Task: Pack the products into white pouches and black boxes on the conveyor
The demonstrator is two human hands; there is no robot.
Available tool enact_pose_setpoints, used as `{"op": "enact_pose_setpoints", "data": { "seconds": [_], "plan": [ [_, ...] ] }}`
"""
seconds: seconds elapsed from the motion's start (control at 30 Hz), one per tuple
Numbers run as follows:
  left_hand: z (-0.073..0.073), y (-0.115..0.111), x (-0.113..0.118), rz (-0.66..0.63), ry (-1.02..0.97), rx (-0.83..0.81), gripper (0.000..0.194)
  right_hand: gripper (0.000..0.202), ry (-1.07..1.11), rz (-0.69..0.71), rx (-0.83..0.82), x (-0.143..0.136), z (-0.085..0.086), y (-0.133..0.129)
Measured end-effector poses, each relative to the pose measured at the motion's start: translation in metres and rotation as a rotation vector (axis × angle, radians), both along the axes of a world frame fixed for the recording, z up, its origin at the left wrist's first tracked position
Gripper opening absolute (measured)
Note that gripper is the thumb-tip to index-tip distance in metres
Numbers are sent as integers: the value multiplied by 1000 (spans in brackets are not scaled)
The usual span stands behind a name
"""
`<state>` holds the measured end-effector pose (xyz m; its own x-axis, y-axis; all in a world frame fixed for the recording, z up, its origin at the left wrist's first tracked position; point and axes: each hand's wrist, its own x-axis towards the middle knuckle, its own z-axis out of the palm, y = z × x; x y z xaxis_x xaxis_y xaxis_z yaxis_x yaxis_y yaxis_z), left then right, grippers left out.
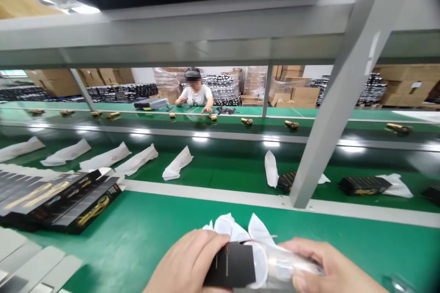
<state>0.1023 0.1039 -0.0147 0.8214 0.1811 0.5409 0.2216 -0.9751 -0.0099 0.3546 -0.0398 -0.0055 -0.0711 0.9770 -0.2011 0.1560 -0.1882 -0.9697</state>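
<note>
The left hand is closing its grip around a small black box low in the view, just above the near green tabletop, with white wrapping fanning up behind it. The right hand is curling its fingers over a shiny clear sleeve or film that is meeting the box's right end. To do this well, I judge the left hand should be keeping the box square and steady while the right is guiding the film evenly, without creasing the white paper.

Further left, a stack of flat black cartons is lying on the tabletop. On the belt beyond, white pouches are sitting in a row, and 2 black boxes are resting to the right of a grey post.

Hard to make out: whether the film is sliding on or off, what lies inside it, and the print on the box. The lower edge is cutting off both wrists, and motion blur is softening the right fingers. A person across the line is too far to read
</note>
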Motion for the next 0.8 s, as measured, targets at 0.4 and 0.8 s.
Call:
{"op": "enact_pose_setpoints", "data": {
  "seconds": [0.4,0.8],
  "plan": [
    [4,-17,19,-133,66,160,49,29,-260,-39,150,-31,-4,2],
    [2,145,63,366,97,-363,41,33,-1037,-780,110,52,-45,167]
  ]
}}
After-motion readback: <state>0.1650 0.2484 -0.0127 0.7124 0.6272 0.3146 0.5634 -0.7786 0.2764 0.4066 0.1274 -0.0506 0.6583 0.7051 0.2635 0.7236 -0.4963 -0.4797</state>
